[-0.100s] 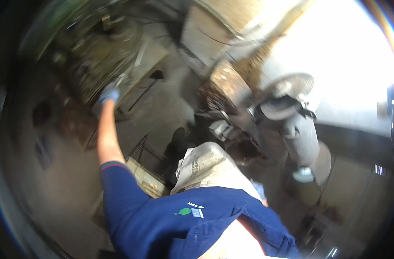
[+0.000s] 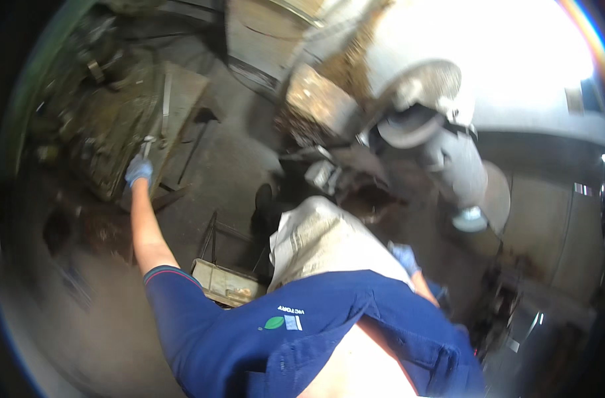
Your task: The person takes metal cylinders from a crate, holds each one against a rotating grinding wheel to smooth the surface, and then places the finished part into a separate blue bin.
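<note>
My left arm stretches out to the far left, over the edge of a cluttered worktable (image 2: 183, 93). In a blue glove, my left hand (image 2: 139, 171) is closed around a short metal tool with a wider end (image 2: 146, 144), which points away from me; its exact kind is too small to make out. A flat metal strip (image 2: 166, 103) lies on the table just beyond it. Beside the pale apron (image 2: 329, 242) hangs my right hand (image 2: 404, 259), also blue-gloved. Its fingers are partly hidden and blurred, and I see nothing in it.
A bench grinder (image 2: 451, 166) with large round wheels stands ahead on the right. Next to it is a rough, rust-brown block (image 2: 319, 98). A shallow tray on a thin metal frame (image 2: 226, 282) sits close by my left side. Dark equipment (image 2: 514, 318) stands at the lower right.
The whole scene has shifted left in view as my head turned. More of my right hand now shows beside the apron. My left hand still holds the metal tool.
</note>
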Motion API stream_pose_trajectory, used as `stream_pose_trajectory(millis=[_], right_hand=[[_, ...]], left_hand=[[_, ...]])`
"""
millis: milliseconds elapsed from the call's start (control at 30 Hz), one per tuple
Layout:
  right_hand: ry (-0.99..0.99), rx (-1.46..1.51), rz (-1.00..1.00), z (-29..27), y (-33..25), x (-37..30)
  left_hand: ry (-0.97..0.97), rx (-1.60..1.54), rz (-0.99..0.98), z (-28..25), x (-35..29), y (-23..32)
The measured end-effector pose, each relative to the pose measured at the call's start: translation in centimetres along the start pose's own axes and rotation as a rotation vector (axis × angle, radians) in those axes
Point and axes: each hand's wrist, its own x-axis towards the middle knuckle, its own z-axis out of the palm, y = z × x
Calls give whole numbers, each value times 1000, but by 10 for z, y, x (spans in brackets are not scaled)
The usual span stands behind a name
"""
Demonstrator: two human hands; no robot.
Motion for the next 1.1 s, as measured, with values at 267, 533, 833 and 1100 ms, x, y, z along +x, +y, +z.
stream_pose_trajectory(millis=[267,533,833,1100], right_hand=[[4,770,884,29,-14,-47],[202,956,954,0,-14,-54],[197,1229,156,-122,-64,0],[218,1531,-107,-100,-73,-33]], left_hand=[[-38,357,205,24,24,51],[-46,-290,83,48,-4,6],[-444,-944,575,-10,-333,218],[-526,-788,1113,42,-579,338]])
